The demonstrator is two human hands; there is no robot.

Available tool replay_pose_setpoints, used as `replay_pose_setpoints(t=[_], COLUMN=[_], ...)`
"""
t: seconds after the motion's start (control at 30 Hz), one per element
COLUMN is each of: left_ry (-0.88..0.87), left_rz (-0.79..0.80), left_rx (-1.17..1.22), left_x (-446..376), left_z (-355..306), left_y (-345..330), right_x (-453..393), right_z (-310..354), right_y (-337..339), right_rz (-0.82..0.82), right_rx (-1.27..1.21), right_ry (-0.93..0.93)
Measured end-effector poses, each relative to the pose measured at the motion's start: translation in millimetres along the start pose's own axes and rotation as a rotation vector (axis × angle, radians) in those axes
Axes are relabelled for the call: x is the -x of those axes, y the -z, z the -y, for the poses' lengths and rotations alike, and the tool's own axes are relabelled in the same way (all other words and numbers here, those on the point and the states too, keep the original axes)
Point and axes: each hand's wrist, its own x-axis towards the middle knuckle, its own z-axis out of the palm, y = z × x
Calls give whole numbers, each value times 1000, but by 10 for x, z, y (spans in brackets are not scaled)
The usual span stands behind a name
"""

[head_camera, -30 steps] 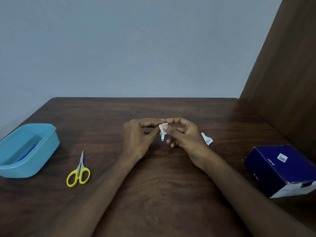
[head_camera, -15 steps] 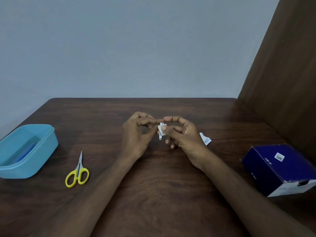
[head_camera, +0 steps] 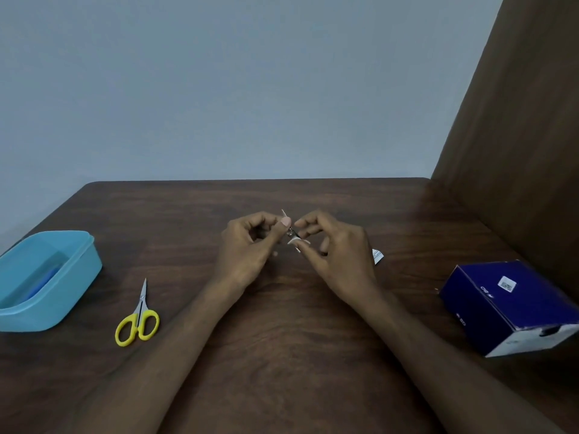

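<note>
Left hand: my thumb and forefinger pinch the far-left end of the white packet.
Right hand: my thumb and fingertips pinch its near-right end, other fingers loosely curled.
Where it is: held just above the table, mid-width, in the gap between my two sets of fingertips.
Long axis: slanted, far-left to near-right. A thin sliver pokes out beyond my left forefinger, pointing far and slightly left. I cannot tell what it is.
Nearer hand: neither, both already touch it.
Next move, as I judge it: pull apart along that slant, left hand going far-left.
Counts: one packet, one torn scrap right of my right hand, one pair of yellow scissors, one blue tub, one dark blue box.
</note>
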Motion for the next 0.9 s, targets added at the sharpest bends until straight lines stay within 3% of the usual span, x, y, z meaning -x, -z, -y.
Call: replay_pose_setpoints(t=[0.33,0.67,0.9], left_ry=[35,64,-73], left_rz=[36,-14,99], left_rx=[145,225,159], left_x=[37,13,36], left_z=[-33,-29,-36], left_y=[-6,-11,-10], right_x=[-12,-100,-90], right_z=[7,14,122], right_y=[29,63,-6], right_rz=[-17,-129,109], right_rx=[-3,-535,-951], right_ry=[16,-544,-756])
